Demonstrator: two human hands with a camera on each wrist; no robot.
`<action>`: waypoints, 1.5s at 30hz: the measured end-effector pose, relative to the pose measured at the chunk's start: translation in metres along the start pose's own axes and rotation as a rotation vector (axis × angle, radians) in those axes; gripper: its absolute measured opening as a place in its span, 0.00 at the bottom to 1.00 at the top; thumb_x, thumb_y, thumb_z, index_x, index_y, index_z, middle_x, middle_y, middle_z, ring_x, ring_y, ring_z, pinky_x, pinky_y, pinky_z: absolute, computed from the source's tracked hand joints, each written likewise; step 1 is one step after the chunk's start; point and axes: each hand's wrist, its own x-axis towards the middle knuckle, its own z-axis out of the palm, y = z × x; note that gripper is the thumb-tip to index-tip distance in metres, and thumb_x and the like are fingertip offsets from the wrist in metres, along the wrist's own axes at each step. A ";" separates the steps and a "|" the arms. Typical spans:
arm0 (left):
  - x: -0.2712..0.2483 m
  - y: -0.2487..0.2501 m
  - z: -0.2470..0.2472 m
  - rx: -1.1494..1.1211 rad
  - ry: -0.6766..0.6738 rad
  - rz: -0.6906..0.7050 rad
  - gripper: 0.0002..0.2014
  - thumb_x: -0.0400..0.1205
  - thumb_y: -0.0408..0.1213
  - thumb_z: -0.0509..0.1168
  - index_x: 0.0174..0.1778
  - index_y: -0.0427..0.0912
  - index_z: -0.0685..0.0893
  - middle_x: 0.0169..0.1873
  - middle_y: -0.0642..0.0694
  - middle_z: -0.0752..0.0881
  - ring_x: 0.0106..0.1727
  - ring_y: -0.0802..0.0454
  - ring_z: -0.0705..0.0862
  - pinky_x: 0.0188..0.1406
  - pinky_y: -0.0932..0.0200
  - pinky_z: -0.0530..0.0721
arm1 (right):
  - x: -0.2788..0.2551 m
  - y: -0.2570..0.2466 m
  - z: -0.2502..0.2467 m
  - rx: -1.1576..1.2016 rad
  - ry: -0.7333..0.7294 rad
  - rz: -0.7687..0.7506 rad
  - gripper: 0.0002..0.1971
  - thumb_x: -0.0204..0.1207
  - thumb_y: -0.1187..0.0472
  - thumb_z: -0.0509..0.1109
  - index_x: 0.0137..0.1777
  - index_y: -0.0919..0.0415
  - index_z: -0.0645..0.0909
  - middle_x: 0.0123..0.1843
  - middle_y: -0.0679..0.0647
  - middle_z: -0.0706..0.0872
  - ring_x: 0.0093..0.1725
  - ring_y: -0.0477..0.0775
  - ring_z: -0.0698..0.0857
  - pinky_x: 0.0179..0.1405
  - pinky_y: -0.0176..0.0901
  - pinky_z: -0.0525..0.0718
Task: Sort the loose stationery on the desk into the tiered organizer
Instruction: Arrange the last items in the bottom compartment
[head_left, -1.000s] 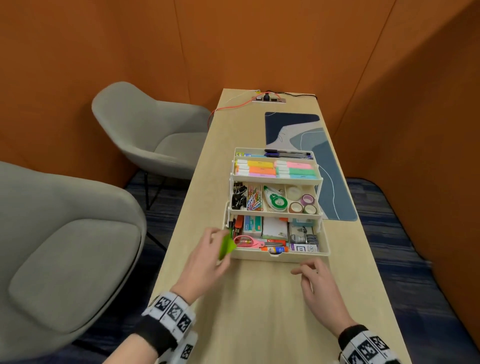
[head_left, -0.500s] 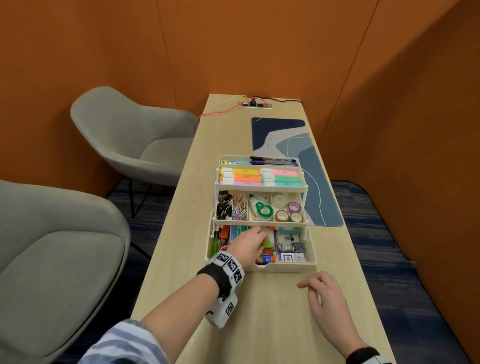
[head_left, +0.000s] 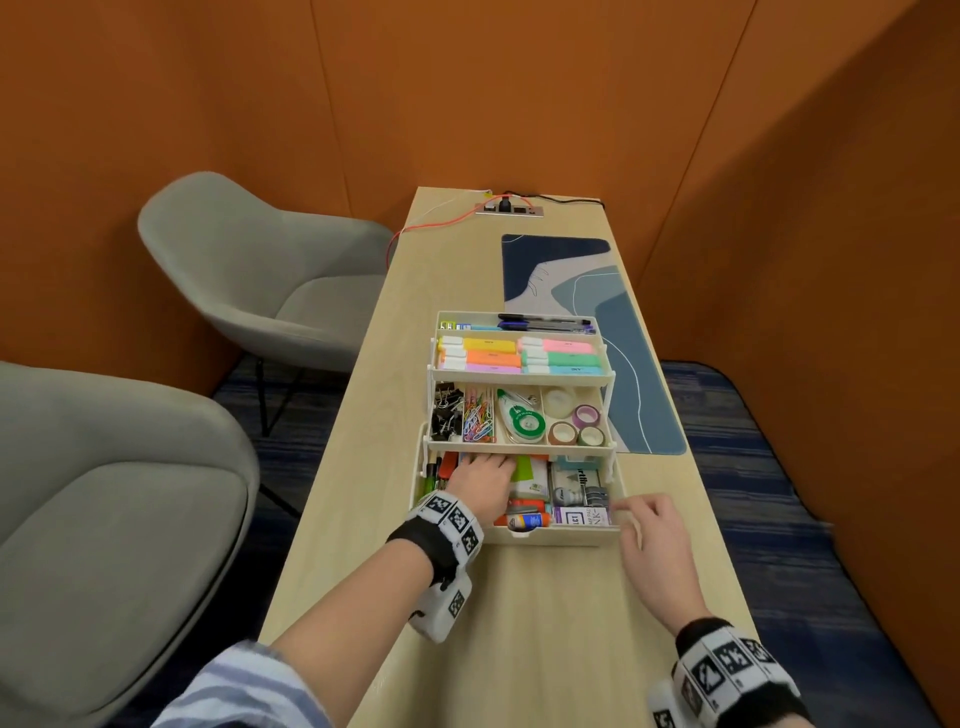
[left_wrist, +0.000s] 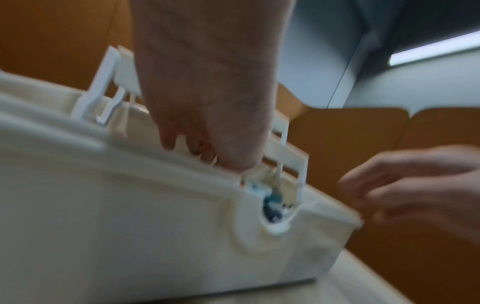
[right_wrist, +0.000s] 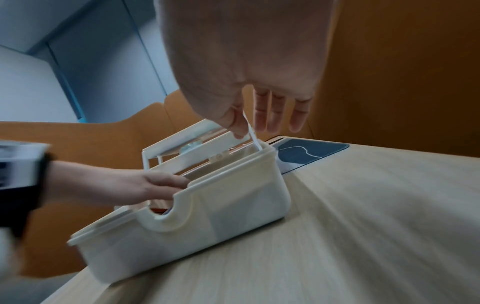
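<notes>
The white three-tier organizer stands open on the desk, with highlighters and pens on top and clips and tape rolls in the middle. My left hand reaches into the bottom tier with its fingers stretched out. A green sticky pad lies just right of them on a white pad. The left wrist view shows the left hand with its fingers dipping behind the organizer's front wall. My right hand hovers at the front right corner, blurred. In the right wrist view the right hand hangs relaxed over the organizer's right end.
A blue patterned desk mat lies behind and right of the organizer. A power socket with red and black cables sits at the far end. Two grey chairs stand left of the narrow desk. Orange walls close in.
My left hand carried the green pad from the organizer's front left corner into the bottom tier. The right hand rose from the desk to the front right corner.
</notes>
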 end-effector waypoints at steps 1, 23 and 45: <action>-0.008 0.000 -0.005 -0.050 0.025 0.015 0.24 0.86 0.39 0.55 0.79 0.42 0.66 0.76 0.43 0.71 0.76 0.44 0.69 0.77 0.45 0.65 | 0.006 0.000 -0.001 0.014 0.002 0.044 0.14 0.79 0.68 0.62 0.61 0.57 0.81 0.52 0.49 0.73 0.53 0.48 0.74 0.58 0.45 0.76; -0.126 -0.055 -0.004 -0.686 0.056 -0.519 0.06 0.83 0.41 0.61 0.53 0.46 0.76 0.47 0.51 0.85 0.44 0.56 0.82 0.35 0.64 0.74 | 0.020 0.026 0.020 0.073 -0.395 0.347 0.10 0.84 0.58 0.54 0.60 0.57 0.73 0.53 0.58 0.85 0.50 0.60 0.84 0.51 0.56 0.85; -0.116 -0.104 -0.049 -0.897 -0.152 -0.557 0.32 0.86 0.60 0.39 0.78 0.43 0.65 0.72 0.42 0.75 0.61 0.47 0.81 0.54 0.55 0.80 | 0.032 0.021 -0.011 0.533 -0.374 0.583 0.24 0.86 0.47 0.47 0.70 0.61 0.74 0.67 0.57 0.80 0.58 0.55 0.80 0.45 0.47 0.81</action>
